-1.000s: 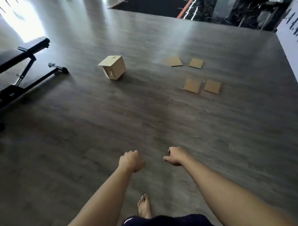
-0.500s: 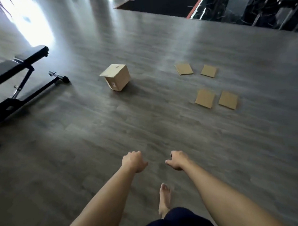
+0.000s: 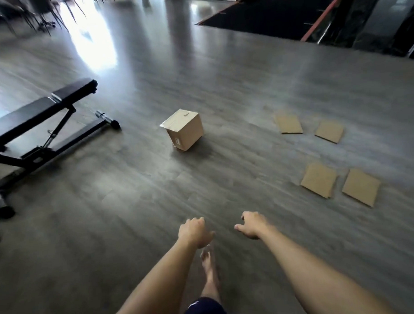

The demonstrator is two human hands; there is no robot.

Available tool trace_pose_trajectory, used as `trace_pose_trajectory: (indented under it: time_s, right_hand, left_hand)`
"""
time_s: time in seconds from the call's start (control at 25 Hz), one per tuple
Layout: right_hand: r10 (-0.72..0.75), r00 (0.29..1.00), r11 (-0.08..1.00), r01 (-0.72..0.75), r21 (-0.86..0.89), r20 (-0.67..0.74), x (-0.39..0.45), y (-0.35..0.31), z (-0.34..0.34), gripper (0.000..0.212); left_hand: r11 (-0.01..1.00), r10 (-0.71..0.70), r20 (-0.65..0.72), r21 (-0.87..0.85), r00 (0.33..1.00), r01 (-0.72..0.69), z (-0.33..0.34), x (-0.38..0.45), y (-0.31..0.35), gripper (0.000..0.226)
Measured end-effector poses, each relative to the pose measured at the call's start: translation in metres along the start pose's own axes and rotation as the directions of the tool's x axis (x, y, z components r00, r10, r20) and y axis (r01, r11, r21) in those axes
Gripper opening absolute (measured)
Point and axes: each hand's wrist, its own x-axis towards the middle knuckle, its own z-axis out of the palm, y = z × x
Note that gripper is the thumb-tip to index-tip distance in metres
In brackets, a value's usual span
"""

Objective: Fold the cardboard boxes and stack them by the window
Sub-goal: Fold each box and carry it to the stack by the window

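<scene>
The folded box (image 3: 183, 129), tilted on the floor at twelve o'clock, is being approached with both hands loosely curled, nothing held: left hand (image 3: 195, 232), right hand (image 3: 253, 225). Picking it up is judged next.

Grey wood-plank floor (image 3: 133, 230) with window glare (image 3: 91, 38), a black weight bench (image 3: 42, 115) at left.

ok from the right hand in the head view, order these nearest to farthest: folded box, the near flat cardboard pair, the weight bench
From the right hand:
1. Near flat cardboard pair, on the floor to its right.
2. Folded box, tilted, ahead and left.
3. Weight bench, far left.
</scene>
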Motion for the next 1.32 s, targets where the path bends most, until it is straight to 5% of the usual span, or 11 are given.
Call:
trace_pose_trajectory:
  time_s: [0.44,0.64,1.08,1.32]
  right_hand:
    - [0.061,0.993,0.996,-0.055,0.066,-0.099,0.215,-0.001,-0.213,0.053]
    - [0.079,0.997,0.997,-0.079,0.003,-0.017,0.300,0.012,-0.267,0.055]
    - [-0.230,0.963,0.930,0.261,-0.260,0.143,0.505,-0.016,-0.427,0.049]
    - [-0.343,0.902,0.848,0.417,-0.328,0.261,0.582,-0.085,-0.449,0.053]
  left_hand:
    - [0.996,0.088,-0.063,0.008,0.994,-0.088,-0.185,0.256,0.072,0.057]
    - [0.999,0.038,-0.003,0.014,0.999,-0.038,-0.222,0.333,0.105,0.057]
    - [0.929,-0.298,0.008,-0.229,0.955,0.292,-0.304,0.468,0.153,0.054]
    - [0.841,-0.436,0.092,-0.311,0.895,0.442,-0.312,0.525,0.126,0.056]
